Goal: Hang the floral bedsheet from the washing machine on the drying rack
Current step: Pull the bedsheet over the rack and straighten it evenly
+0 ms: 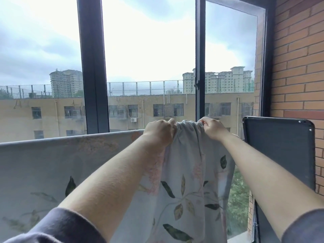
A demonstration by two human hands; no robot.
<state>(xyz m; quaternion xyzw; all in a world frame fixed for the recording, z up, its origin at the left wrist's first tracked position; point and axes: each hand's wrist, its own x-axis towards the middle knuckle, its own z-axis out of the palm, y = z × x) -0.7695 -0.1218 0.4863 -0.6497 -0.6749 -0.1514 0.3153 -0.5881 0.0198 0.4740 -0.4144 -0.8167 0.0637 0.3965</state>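
The floral bedsheet [189, 181], pale grey with green leaves and pink blooms, hangs in front of the window. Its left part [52, 163] is spread flat over a horizontal line at chest height. Its right part is bunched at the top and falls in folds. My left hand [160, 131] grips the bunched top edge from the left. My right hand [213, 128] pinches the same edge from the right, a hand's width away. The rack's bar is hidden under the cloth.
A large window with dark frames [93, 67] fills the view ahead, one pane [229, 58] swung open at the right. A dark flat panel [278, 151] leans against the brick wall [298, 67] on the right.
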